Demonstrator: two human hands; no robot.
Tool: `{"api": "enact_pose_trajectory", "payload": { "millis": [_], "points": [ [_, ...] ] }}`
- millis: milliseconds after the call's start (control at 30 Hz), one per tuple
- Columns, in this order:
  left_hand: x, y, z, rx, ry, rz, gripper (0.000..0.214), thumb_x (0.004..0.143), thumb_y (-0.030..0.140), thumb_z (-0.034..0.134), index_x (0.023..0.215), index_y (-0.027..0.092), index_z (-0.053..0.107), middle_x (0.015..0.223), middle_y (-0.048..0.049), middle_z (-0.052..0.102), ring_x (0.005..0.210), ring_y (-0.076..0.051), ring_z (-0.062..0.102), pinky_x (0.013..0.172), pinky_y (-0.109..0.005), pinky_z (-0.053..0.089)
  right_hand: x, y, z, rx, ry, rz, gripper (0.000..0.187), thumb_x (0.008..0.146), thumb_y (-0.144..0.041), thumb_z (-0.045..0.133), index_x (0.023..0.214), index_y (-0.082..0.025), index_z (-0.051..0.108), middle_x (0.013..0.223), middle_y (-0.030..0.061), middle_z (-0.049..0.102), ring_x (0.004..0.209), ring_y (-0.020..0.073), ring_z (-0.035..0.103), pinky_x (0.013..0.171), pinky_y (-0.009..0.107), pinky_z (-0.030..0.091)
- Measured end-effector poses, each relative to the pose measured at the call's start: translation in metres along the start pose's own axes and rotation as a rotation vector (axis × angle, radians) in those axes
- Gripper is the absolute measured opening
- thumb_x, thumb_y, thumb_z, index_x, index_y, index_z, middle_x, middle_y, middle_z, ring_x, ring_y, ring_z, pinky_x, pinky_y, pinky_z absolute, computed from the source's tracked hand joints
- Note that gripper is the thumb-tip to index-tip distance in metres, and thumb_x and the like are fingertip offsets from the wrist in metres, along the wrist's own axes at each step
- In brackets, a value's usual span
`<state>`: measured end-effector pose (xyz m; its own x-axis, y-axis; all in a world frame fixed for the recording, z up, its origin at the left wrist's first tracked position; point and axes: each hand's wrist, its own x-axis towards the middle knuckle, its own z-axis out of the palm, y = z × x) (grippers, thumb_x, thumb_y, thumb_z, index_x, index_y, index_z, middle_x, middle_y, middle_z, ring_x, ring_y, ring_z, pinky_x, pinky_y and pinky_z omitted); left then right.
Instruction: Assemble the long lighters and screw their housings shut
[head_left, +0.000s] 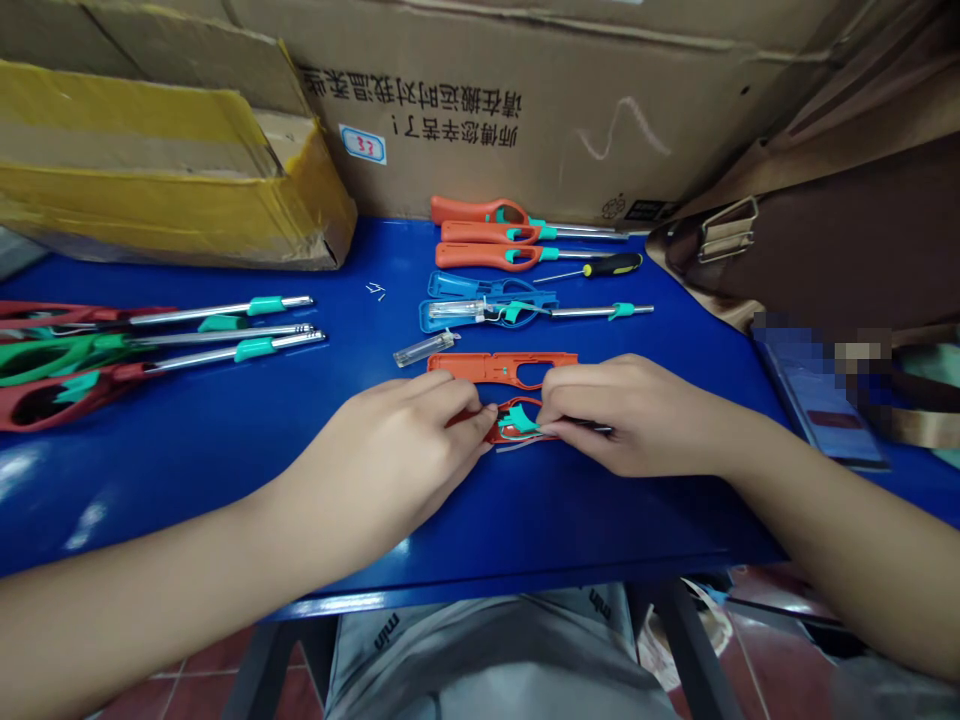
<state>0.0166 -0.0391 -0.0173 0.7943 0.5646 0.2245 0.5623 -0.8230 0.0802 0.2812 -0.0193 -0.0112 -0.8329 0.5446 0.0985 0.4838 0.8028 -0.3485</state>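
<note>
Both my hands rest on the blue table [225, 440] and pinch an orange lighter half-shell [510, 432] with a teal trigger inside it. My left hand [397, 450] grips its left end with closed fingers. My right hand [622, 415] pinches its right end, where a thin metal tube shows. Just behind lies the other orange half-shell [502, 367], empty. A clear fuel capsule [424, 348] lies to its left.
An open blue lighter shell [487, 308] with its tube lies further back, beside a yellow-handled screwdriver [600, 267] and three finished orange lighters [487, 232]. Several red and green lighters [112, 355] lie at left. Cardboard boxes [172, 170] line the back; a brown bag [825, 240] sits right.
</note>
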Motion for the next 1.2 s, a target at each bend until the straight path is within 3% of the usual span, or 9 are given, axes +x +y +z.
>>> {"api": "enact_pose_trajectory", "payload": {
  "millis": [500, 800, 967, 1200],
  "points": [
    [-0.001, -0.002, 0.005, -0.137, 0.046, -0.02, 0.023, 0.103, 0.024, 0.056, 0.103, 0.016, 0.077, 0.093, -0.0078, 0.07, 0.087, -0.025, 0.07, 0.076, -0.042, 0.06, -0.001, -0.008, -0.002, -0.293, -0.02, -0.052, 0.027, 0.106, -0.024, 0.044, 0.09, -0.019, 0.065, 0.085, 0.0022, 0.067, 0.068, 0.0152, 0.056, 0.059, 0.032, 0.032],
    [-0.001, -0.002, 0.006, -0.168, 0.055, -0.043, 0.022, 0.101, 0.025, 0.059, 0.101, 0.016, 0.079, 0.091, -0.0071, 0.069, 0.085, -0.024, 0.069, 0.075, -0.041, 0.059, -0.002, -0.01, -0.003, -0.35, 0.003, -0.098, 0.029, 0.106, -0.023, 0.045, 0.086, -0.019, 0.066, 0.083, 0.002, 0.065, 0.066, 0.0143, 0.054, 0.059, 0.032, 0.031],
    [-0.001, -0.001, 0.007, -0.194, 0.058, -0.041, 0.023, 0.102, 0.025, 0.059, 0.098, 0.016, 0.079, 0.09, -0.0066, 0.069, 0.083, -0.023, 0.067, 0.075, -0.04, 0.058, -0.003, -0.01, -0.004, -0.205, -0.033, -0.041, 0.029, 0.105, -0.02, 0.045, 0.09, -0.017, 0.069, 0.086, 0.0025, 0.066, 0.069, 0.014, 0.055, 0.06, 0.031, 0.031],
    [0.0, -0.002, 0.006, -0.34, 0.034, -0.097, 0.02, 0.098, 0.021, 0.063, 0.113, 0.016, 0.075, 0.102, -0.0081, 0.068, 0.098, -0.023, 0.065, 0.087, -0.04, 0.057, 0.001, -0.009, -0.008, 0.272, -0.045, 0.248, 0.012, 0.094, -0.014, 0.063, 0.087, -0.02, 0.071, 0.086, -0.0021, 0.065, 0.075, 0.0104, 0.058, 0.066, 0.025, 0.038]
  ]
}}
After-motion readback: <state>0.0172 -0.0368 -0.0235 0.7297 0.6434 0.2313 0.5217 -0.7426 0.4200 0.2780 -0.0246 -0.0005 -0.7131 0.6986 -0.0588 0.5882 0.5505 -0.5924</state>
